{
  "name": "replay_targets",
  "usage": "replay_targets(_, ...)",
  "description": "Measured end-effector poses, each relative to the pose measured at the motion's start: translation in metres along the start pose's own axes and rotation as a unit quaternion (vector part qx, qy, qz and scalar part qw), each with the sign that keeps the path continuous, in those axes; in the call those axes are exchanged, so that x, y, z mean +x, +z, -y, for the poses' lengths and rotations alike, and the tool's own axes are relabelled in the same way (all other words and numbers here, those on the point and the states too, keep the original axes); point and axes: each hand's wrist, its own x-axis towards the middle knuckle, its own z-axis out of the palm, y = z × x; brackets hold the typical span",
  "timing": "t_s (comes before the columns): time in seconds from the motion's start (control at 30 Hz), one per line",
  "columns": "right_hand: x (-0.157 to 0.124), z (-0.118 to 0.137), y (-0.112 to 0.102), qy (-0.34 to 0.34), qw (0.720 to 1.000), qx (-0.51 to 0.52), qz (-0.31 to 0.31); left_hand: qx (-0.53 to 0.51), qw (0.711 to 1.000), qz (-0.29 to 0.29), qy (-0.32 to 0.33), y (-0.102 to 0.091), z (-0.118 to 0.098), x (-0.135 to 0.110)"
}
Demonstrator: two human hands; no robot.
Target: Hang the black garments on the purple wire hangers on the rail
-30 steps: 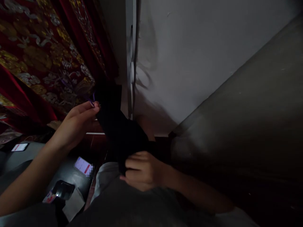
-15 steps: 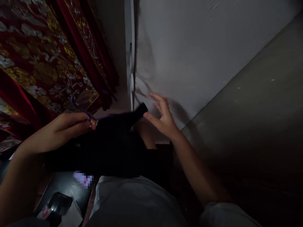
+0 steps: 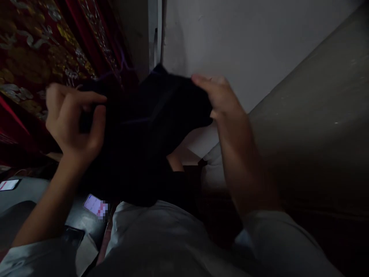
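Note:
A black garment (image 3: pixel 161 115) on a thin purple hanger (image 3: pixel 123 66) spreads between my two hands. On its right edge my right hand (image 3: pixel 220 94) is closed, thumb on the near side and the other fingers mostly hidden behind the cloth. At the garment's left side my left hand (image 3: pixel 76 115) is curled, thumb and forefinger coming close together at the cloth. The dark fabric blends into shadow, so its exact kind and folds are hard to make out.
Red cloth with gold and silver embroidery (image 3: pixel 37 50) hangs at the left. A pale wall (image 3: pixel 230 38) rises ahead and a grey-green surface (image 3: pixel 317 107) slopes at the right. Lower left, a dark tabletop (image 3: pixel 31 188) carries a lit phone (image 3: pixel 93 204) and another phone (image 3: pixel 9 185).
The garment has risen and spread wider. My right hand has gone from spread fingers beside it to closing on its right edge. My left hand has moved up and turned.

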Motion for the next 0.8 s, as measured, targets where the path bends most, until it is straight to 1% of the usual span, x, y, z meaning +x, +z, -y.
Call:
replay_targets(0.03,0.009,0.008,-0.002,-0.001,1.0,0.006,-0.013,0.01,0.998,-0.031,0.045,0.008,0.0,-0.004)
replay_targets(0.07,0.015,0.015,-0.004,0.0,1.0,0.014,-0.024,0.013,0.996,-0.037,0.086,0.019,0.0,-0.01)
replay_targets(0.1,0.018,0.02,-0.007,0.0,0.999,0.021,-0.036,0.006,0.993,-0.014,0.113,0.032,0.0,-0.016)
replay_targets(0.13,0.019,0.024,-0.011,-0.006,0.998,0.027,-0.053,-0.008,0.992,0.033,0.121,0.047,0.0,-0.023)
replay_targets(0.17,0.018,0.025,-0.016,-0.013,0.997,0.031,-0.076,-0.027,0.99,0.093,0.106,0.062,0.0,-0.03)
replay_targets(0.23,0.01,0.021,-0.029,-0.023,0.993,0.026,-0.113,-0.057,0.979,0.194,0.036,0.091,0.002,-0.044)
replay_targets(0.27,0.004,0.015,-0.036,-0.027,0.993,0.017,-0.115,-0.065,0.972,0.224,0.001,0.104,0.004,-0.05)
replay_targets(0.3,-0.002,0.009,-0.043,-0.027,0.994,0.003,-0.105,-0.066,0.968,0.242,-0.028,0.116,0.006,-0.056)
replay_targets(0.37,-0.012,-0.006,-0.054,-0.022,0.997,-0.023,-0.076,-0.051,0.962,0.257,-0.072,0.135,0.01,-0.066)
replay_targets(0.43,-0.017,-0.02,-0.06,-0.025,0.997,-0.033,-0.072,-0.021,0.961,0.254,-0.104,0.149,0.016,-0.072)
replay_targets(0.5,-0.016,-0.03,-0.062,-0.036,0.995,-0.048,-0.075,0.01,0.961,0.243,-0.133,0.161,0.025,-0.078)
replay_targets(0.57,-0.01,-0.037,-0.064,-0.06,0.989,-0.104,-0.091,0.032,0.964,0.219,-0.15,0.173,0.037,-0.087)
replay_targets(0.6,-0.008,-0.039,-0.065,-0.08,0.98,-0.149,-0.11,0.033,0.967,0.203,-0.148,0.178,0.043,-0.092)
replay_targets(0.63,-0.007,-0.042,-0.066,-0.108,0.963,-0.2,-0.142,0.024,0.973,0.179,-0.141,0.183,0.049,-0.1)
replay_targets(0.67,-0.009,-0.045,-0.066,-0.144,0.94,-0.249,-0.184,0.005,0.981,0.149,-0.127,0.189,0.054,-0.108)
replay_targets(0.73,-0.024,-0.056,-0.06,-0.214,0.891,-0.306,-0.26,-0.057,0.991,0.081,-0.091,0.2,0.057,-0.128)
replay_targets(0.77,-0.039,-0.064,-0.053,-0.24,0.876,-0.305,-0.286,-0.095,0.991,0.048,-0.08,0.206,0.055,-0.138)
replay_targets(0.8,-0.058,-0.074,-0.042,-0.251,0.875,-0.288,-0.299,-0.136,0.987,0.015,-0.08,0.213,0.049,-0.148)
